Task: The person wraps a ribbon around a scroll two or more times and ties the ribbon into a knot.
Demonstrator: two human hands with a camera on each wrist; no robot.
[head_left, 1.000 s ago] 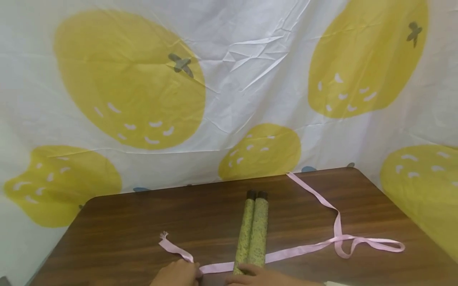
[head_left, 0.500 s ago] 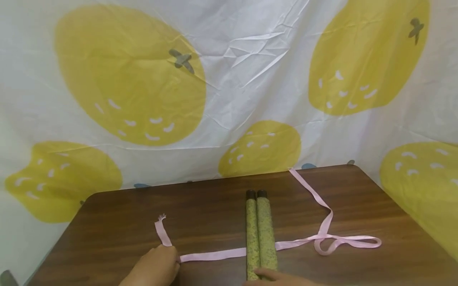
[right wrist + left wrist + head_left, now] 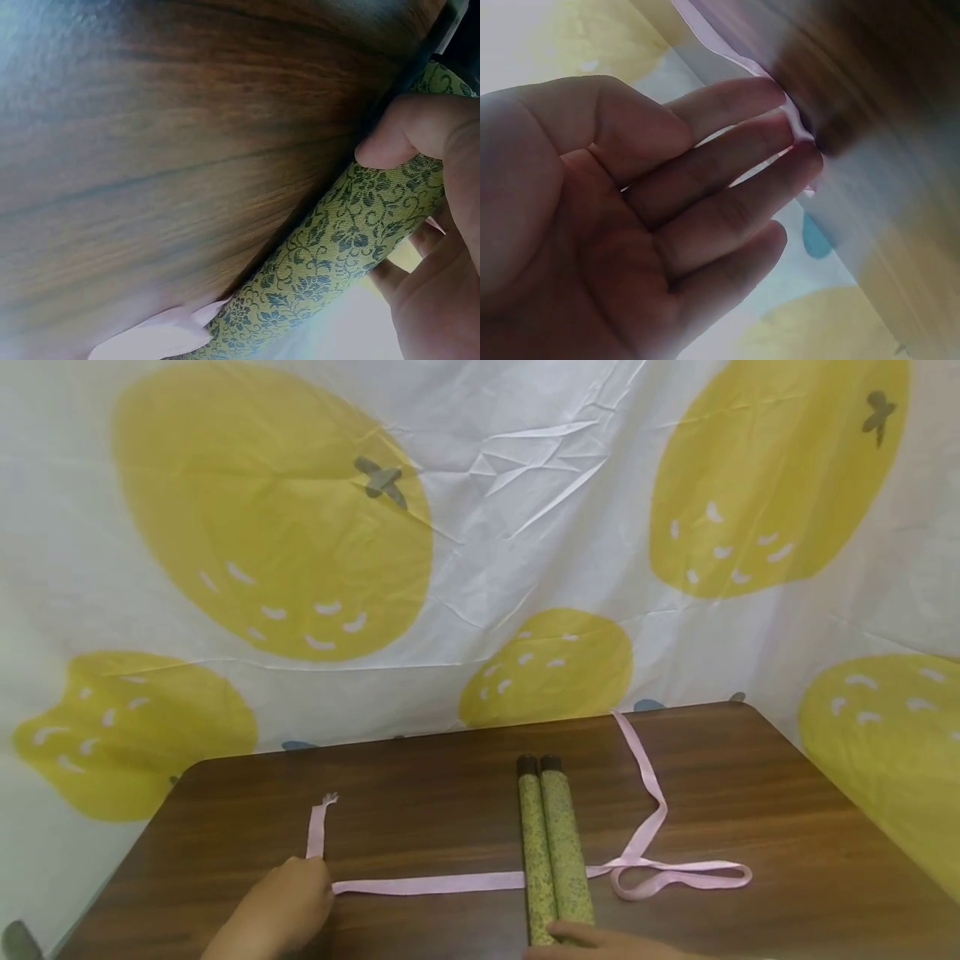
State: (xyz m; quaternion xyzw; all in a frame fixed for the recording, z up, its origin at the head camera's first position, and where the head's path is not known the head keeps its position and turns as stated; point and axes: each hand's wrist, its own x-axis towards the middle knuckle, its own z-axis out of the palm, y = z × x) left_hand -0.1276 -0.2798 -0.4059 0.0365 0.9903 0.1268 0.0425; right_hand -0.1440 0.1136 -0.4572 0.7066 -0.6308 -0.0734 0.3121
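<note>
Two yellow-green floral rolls with black ends lie side by side on the table. My right hand grips them at the near end, thumb on one side and fingers on the other in the right wrist view. A long pink ribbon runs crosswise under the rolls. To their left, my left hand presses the ribbon with its fingertips near the frayed end. In the left wrist view its fingers are nearly straight and the thumb lies apart from their tips.
The ribbon's other part forms a loop right of the rolls and trails to the back edge of the brown wooden table. Behind hangs a white cloth printed with yellow fruit. A grey object shows at the lower left.
My left hand has moved left, drawing the ribbon with it, so the loop on the right has slid toward the rolls. The rolls have shifted slightly right; my right hand stays on them.
</note>
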